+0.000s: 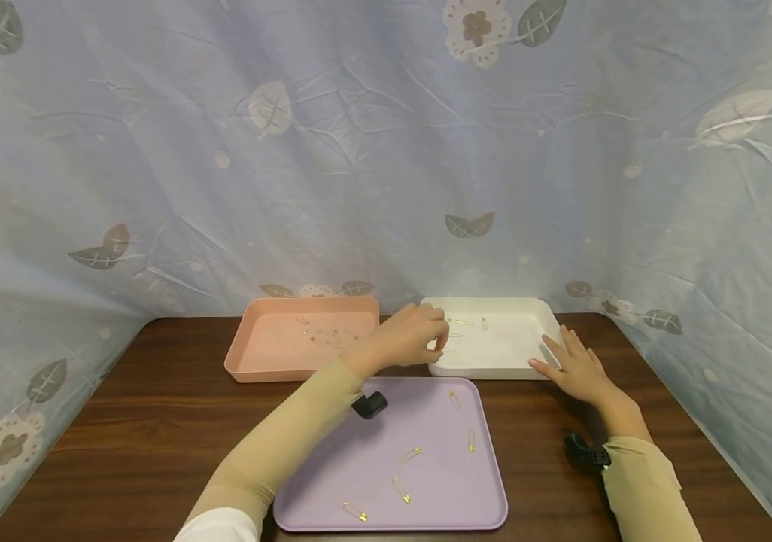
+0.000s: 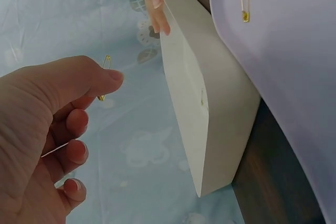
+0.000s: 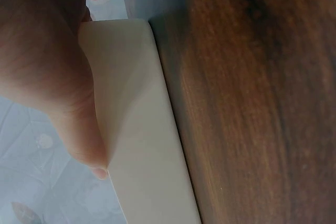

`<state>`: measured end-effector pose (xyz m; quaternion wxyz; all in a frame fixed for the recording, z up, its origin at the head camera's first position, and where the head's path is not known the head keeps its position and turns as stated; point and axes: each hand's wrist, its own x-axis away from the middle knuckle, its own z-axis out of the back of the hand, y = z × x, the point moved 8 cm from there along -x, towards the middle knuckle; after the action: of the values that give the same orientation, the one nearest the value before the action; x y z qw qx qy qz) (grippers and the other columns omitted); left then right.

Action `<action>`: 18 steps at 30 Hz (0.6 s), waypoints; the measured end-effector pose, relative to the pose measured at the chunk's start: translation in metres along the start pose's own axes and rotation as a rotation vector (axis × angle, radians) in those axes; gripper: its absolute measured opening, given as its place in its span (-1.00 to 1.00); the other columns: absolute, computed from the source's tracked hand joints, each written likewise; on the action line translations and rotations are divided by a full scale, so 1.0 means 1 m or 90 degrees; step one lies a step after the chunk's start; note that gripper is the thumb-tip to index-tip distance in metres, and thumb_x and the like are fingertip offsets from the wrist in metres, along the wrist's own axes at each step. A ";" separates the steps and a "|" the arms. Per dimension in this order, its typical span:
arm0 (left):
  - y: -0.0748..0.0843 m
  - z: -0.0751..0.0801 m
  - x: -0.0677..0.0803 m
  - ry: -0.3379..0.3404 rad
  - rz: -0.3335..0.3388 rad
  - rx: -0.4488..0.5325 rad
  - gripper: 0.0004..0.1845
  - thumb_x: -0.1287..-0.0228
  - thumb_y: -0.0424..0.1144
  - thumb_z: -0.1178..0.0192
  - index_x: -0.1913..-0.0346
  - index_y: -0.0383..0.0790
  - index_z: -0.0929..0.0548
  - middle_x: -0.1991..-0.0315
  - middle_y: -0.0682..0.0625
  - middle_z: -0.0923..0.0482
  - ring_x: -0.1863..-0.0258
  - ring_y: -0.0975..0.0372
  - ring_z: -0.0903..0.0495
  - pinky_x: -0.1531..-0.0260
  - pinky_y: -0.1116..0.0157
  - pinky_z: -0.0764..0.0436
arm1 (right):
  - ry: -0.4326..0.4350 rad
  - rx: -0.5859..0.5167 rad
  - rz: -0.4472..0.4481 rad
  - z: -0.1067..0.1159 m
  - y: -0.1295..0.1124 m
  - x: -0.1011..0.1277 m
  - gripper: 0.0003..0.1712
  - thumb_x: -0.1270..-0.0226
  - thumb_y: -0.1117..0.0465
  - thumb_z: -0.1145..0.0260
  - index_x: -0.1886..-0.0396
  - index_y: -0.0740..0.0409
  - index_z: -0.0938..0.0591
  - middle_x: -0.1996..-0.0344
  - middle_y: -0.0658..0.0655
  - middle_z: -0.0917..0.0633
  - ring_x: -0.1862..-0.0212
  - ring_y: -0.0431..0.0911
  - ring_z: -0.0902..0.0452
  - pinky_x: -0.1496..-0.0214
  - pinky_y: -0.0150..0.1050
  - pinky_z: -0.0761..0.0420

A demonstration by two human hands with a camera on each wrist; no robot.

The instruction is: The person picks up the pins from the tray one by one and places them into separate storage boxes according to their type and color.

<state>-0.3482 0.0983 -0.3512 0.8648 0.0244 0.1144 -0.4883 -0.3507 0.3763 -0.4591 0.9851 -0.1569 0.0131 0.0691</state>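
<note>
Tabletop [image 1: 156,421]: dark wood, lying under the white tray [image 1: 494,369]; leaf-print cloth [image 1: 359,150] hanging behind.
Safety pin [image 2: 104,77]: I'm pinching it in my left hand [image 1: 408,336], long axis upright.
Right hand [image 1: 579,369]: I'm resting flat fingers against the white tray.

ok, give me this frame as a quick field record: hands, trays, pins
left hand: pinches a small gold safety pin between thumb and forefinger, over the left edge of the white tray
right hand: fingers straight, resting against the right wall of the shallow white plastic tray
white tray contents: a few gold pins
pink rectangular plastic tray: left of the white one, holds several silver pins
flat lilac plastic tray: nearest the person, five gold pins scattered
surface: dark wooden table
</note>
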 end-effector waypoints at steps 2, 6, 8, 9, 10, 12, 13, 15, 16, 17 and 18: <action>-0.002 -0.003 -0.007 -0.014 0.009 -0.003 -0.90 -0.18 -0.08 -0.31 0.34 0.05 -0.60 0.32 0.14 -0.48 0.26 0.25 -0.43 0.20 0.29 -0.40 | 0.000 -0.002 0.000 0.001 -0.002 0.000 -0.08 -0.37 -0.30 -0.09 -0.47 0.26 -0.22 -0.47 0.55 0.05 -0.49 0.45 0.17 -0.34 0.51 0.07; -0.005 -0.009 -0.023 -0.032 0.018 0.007 -0.90 -0.18 -0.08 -0.32 0.32 0.03 -0.62 0.30 0.12 -0.50 0.26 0.24 -0.46 0.20 0.28 -0.42 | 0.000 -0.005 -0.002 0.003 -0.004 0.000 -0.08 -0.37 -0.29 -0.11 -0.47 0.25 -0.22 -0.48 0.55 0.04 -0.49 0.45 0.16 -0.34 0.51 0.07; -0.008 -0.013 -0.030 -0.040 0.023 0.015 -0.90 -0.18 -0.09 -0.32 0.32 0.02 -0.63 0.30 0.12 -0.51 0.27 0.24 -0.46 0.20 0.28 -0.44 | -0.002 -0.005 -0.004 0.003 -0.005 0.001 -0.08 -0.37 -0.29 -0.11 -0.47 0.25 -0.22 -0.48 0.54 0.04 -0.49 0.44 0.17 -0.35 0.50 0.08; -0.009 -0.015 -0.033 -0.043 0.024 0.022 -0.90 -0.18 -0.10 -0.32 0.31 0.00 -0.64 0.30 0.11 -0.52 0.28 0.24 -0.46 0.20 0.28 -0.44 | -0.004 -0.005 -0.005 0.003 -0.005 0.001 -0.08 -0.37 -0.29 -0.11 -0.47 0.25 -0.21 -0.48 0.54 0.05 -0.50 0.44 0.17 -0.35 0.50 0.08; -0.010 -0.017 -0.037 -0.044 0.026 0.029 -0.90 -0.17 -0.11 -0.32 0.31 -0.01 -0.64 0.30 0.11 -0.52 0.29 0.24 -0.46 0.21 0.28 -0.44 | -0.006 -0.005 -0.005 0.003 -0.005 0.001 -0.08 -0.37 -0.29 -0.10 -0.48 0.24 -0.21 -0.48 0.54 0.05 -0.50 0.44 0.17 -0.35 0.50 0.08; -0.012 -0.020 -0.043 -0.044 0.031 0.040 -0.92 -0.17 -0.14 -0.31 0.32 -0.02 -0.65 0.30 0.10 -0.53 0.32 0.25 -0.45 0.23 0.28 -0.45 | -0.008 -0.005 -0.004 0.003 -0.005 0.001 -0.08 -0.37 -0.29 -0.10 -0.48 0.24 -0.21 -0.48 0.53 0.05 -0.50 0.43 0.18 -0.35 0.50 0.08; -0.013 -0.022 -0.047 -0.041 0.031 0.044 -0.93 -0.16 -0.15 -0.30 0.32 -0.02 -0.65 0.31 0.10 -0.53 0.33 0.25 -0.45 0.24 0.29 -0.45 | -0.008 -0.005 -0.003 0.003 -0.005 0.001 -0.08 -0.37 -0.29 -0.10 -0.48 0.24 -0.20 -0.48 0.53 0.05 -0.50 0.43 0.18 -0.35 0.50 0.08; -0.015 -0.026 -0.052 -0.042 0.037 0.056 -0.94 -0.15 -0.17 -0.29 0.33 -0.04 -0.65 0.31 0.09 -0.53 0.35 0.26 -0.45 0.25 0.30 -0.46 | -0.008 -0.004 -0.002 0.003 -0.005 0.001 -0.08 -0.38 -0.29 -0.10 -0.48 0.24 -0.20 -0.49 0.53 0.05 -0.50 0.43 0.18 -0.35 0.50 0.08; -0.016 -0.028 -0.055 -0.044 0.041 0.060 -0.94 -0.15 -0.17 -0.29 0.33 -0.04 -0.65 0.32 0.10 -0.52 0.35 0.26 -0.45 0.26 0.31 -0.46 | -0.008 -0.002 -0.002 0.003 -0.004 0.001 -0.08 -0.38 -0.29 -0.10 -0.48 0.24 -0.20 -0.49 0.53 0.05 -0.50 0.44 0.18 -0.35 0.50 0.08; -0.017 -0.030 -0.058 -0.046 0.044 0.063 -0.94 -0.14 -0.18 -0.29 0.33 -0.04 -0.64 0.31 0.10 -0.52 0.35 0.26 -0.45 0.27 0.31 -0.46 | -0.007 -0.001 -0.002 0.003 -0.004 0.000 -0.08 -0.38 -0.29 -0.10 -0.48 0.24 -0.20 -0.48 0.53 0.05 -0.50 0.44 0.18 -0.35 0.50 0.08; -0.018 -0.033 -0.060 -0.050 0.048 0.068 -0.94 -0.15 -0.18 -0.29 0.33 -0.04 -0.64 0.31 0.10 -0.51 0.34 0.27 -0.44 0.27 0.32 -0.47 | -0.007 0.000 -0.002 0.003 -0.004 0.000 -0.08 -0.38 -0.29 -0.10 -0.48 0.24 -0.20 -0.48 0.53 0.05 -0.50 0.44 0.18 -0.35 0.50 0.08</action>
<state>-0.3991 0.1447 -0.3683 0.8839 0.0554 0.0536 -0.4612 -0.3497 0.3734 -0.4553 0.9853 -0.1562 0.0078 0.0687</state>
